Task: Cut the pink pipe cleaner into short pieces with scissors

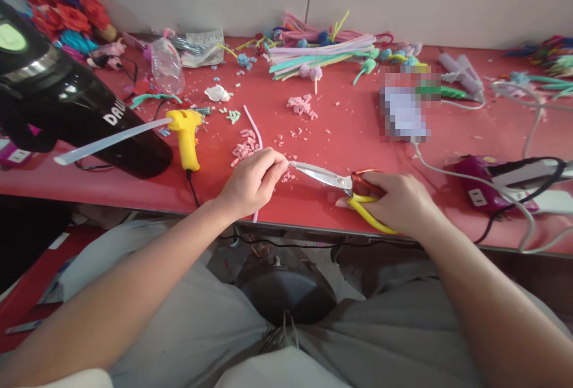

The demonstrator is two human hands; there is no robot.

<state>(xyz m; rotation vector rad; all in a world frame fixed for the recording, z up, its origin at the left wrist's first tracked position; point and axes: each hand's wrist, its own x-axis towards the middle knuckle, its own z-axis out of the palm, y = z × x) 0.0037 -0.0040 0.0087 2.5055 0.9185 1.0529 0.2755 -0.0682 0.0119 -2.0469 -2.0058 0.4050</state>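
Observation:
My left hand [255, 182] is closed in a pinch above the front of the red table. A thin lilac pipe cleaner [253, 123] shows beyond the hand, and a lilac length also sticks out below it; the middle is hidden by my fingers. My right hand [403, 203] grips scissors [323, 176] with one red and one yellow handle. Their blades look nearly closed, and the tips reach my left fingertips. Short pink cut pieces [246, 148] lie in a pile just beyond my left hand. Another pink pile [302, 106] sits farther back.
A yellow glue gun [185, 137] with a long glue stick lies left, beside a large black flask [85, 95]. Bundled pipe cleaners [322, 57] lie along the wall. At right are a purple power strip [486, 185], loose cables and a blurred-out object [404, 113].

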